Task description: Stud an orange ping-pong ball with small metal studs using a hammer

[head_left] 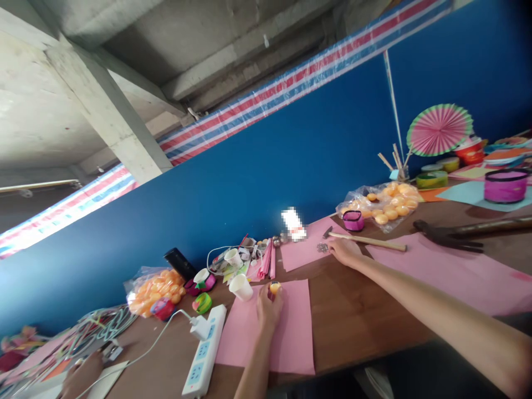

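Note:
My left hand (268,307) is over a sheet of pink paper (295,338), with its fingers closed round a small orange ball (275,287) that has a dark patch on top. A white paper cup (241,287) stands just left of that hand. Farther right, my right hand (344,251) rests at the edge of another pink sheet (301,257). Its fingertips are pinched beside a small pile of metal bits (322,247); whatever lies between them is too small to make out. A small hammer (374,242) with a pale wooden handle lies just beyond this hand.
A white power strip (204,352) lies left of the near pink sheet. Bags of orange balls (155,291) stand along the blue partition (249,183). A large claw hammer (453,233) lies at right. Another person's hand (85,377) is at the lower left.

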{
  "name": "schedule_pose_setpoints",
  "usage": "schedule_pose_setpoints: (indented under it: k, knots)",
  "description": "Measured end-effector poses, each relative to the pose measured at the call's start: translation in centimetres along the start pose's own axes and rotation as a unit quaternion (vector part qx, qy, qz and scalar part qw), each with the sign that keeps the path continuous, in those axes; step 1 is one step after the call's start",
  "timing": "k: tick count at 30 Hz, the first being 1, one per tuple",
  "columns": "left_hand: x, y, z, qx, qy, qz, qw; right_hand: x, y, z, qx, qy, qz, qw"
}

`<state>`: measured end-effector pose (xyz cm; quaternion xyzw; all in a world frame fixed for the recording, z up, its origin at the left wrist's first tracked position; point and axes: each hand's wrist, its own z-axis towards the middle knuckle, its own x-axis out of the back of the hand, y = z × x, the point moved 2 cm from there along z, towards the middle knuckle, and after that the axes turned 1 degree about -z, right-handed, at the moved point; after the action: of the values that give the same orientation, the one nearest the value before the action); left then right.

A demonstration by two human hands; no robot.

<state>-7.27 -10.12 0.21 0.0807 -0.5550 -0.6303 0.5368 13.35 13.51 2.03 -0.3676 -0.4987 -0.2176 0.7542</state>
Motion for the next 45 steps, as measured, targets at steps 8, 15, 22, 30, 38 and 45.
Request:
schedule_pose_setpoints:
  k: [8,15,22,30,38,45]
  knots:
    - [0.0,0.1,0.0,0.0,0.017,0.02,1.0,-0.6,0.3,-0.8,0.038,0.039,-0.009,0.998]
    - [0.1,0.1,0.1,-0.003,0.028,0.024,0.999,-0.3,-0.1,-1.4,0.054,0.064,-0.03,0.996]
    - [-0.1,-0.4,0.1,-0.005,0.031,0.012,0.999,-0.8,-0.2,-1.4,0.096,0.082,-0.033,0.991]
    - [-0.2,-0.5,0.2,-0.012,0.028,0.005,1.0,-1.6,0.2,-1.2,0.129,0.117,-0.023,0.984]
    - [-0.1,-0.6,0.1,0.001,0.045,-0.005,0.999,-1.6,0.2,-1.2,0.143,0.13,-0.02,0.981]
    - [0.0,-0.7,0.2,-0.003,0.056,-0.023,0.998,-2.0,0.3,-0.8,0.152,0.131,-0.007,0.98]
